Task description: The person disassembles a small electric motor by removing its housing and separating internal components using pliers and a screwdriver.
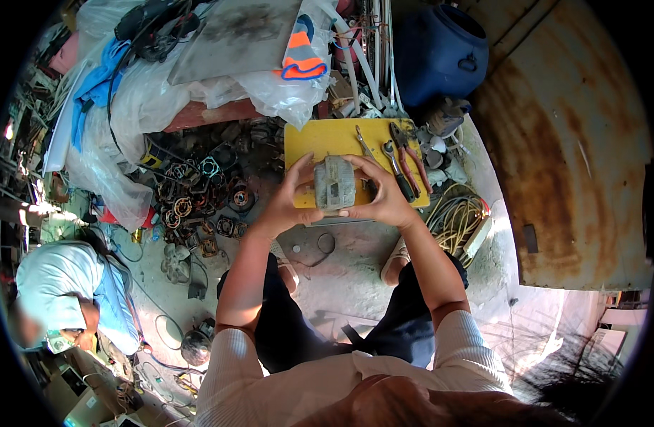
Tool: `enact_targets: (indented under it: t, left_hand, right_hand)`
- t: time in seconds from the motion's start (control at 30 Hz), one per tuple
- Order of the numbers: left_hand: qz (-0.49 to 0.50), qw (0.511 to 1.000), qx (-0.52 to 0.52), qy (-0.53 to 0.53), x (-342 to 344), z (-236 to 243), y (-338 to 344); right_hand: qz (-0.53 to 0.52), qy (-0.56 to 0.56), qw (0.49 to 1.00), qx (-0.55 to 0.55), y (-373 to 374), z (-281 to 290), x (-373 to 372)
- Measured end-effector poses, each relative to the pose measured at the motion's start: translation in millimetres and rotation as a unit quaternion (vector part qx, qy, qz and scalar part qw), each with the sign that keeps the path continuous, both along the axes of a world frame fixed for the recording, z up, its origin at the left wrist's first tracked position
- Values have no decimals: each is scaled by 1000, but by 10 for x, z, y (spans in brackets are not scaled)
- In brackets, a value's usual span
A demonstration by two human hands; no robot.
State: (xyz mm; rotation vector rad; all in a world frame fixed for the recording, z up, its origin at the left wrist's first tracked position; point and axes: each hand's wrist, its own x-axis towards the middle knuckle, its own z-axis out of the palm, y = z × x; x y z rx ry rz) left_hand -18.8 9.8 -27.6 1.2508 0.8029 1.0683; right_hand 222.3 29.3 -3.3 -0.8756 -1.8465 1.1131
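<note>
In the head view a grey, weathered metal housing (334, 182) is held over a yellow board (305, 135). My left hand (291, 196) grips its left side and my right hand (380, 196) grips its right side, with fingers wrapped toward the far end. To the right on the board lie red-handled pliers (412, 160), a wrench with a dark handle (397, 167) and a slimmer metal tool (363, 141).
Motor cores (181, 206) pile up left of the board. A coworker (60, 292) bends at lower left. Coiled cables (455, 220) lie right, beside a rusty metal panel (569, 178). A blue barrel (440, 57) and a plastic-covered stack (135, 92) stand behind.
</note>
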Motion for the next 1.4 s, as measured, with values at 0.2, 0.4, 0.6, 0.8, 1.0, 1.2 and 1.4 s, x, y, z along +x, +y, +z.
enact_targets:
  t: [0.2,0.4,0.6,0.8,1.0,1.2,1.4]
  left_hand:
    - [-120,983,-136,2,-94,151,49]
    - [-111,985,-130,-28,-99,147,37]
    - [-10,996,-91,22,-25,97,26]
    - [13,998,7,65,32,-17,16]
    - [-1,995,19,98,57,-7,7]
    - [-15,995,24,97,42,17,11]
    - [-4,992,37,117,92,-73,51]
  right_hand:
    - [-26,-142,976,163,-88,152,-15]
    - [-14,-132,981,144,-117,181,-74]
    - [27,46,994,-98,-40,67,-74]
    - [46,17,993,-108,-8,64,-24]
    - [46,-7,994,-101,-37,91,16]
    - [23,-10,998,-49,-33,43,-4]
    - [28,-16,998,-60,39,-79,28]
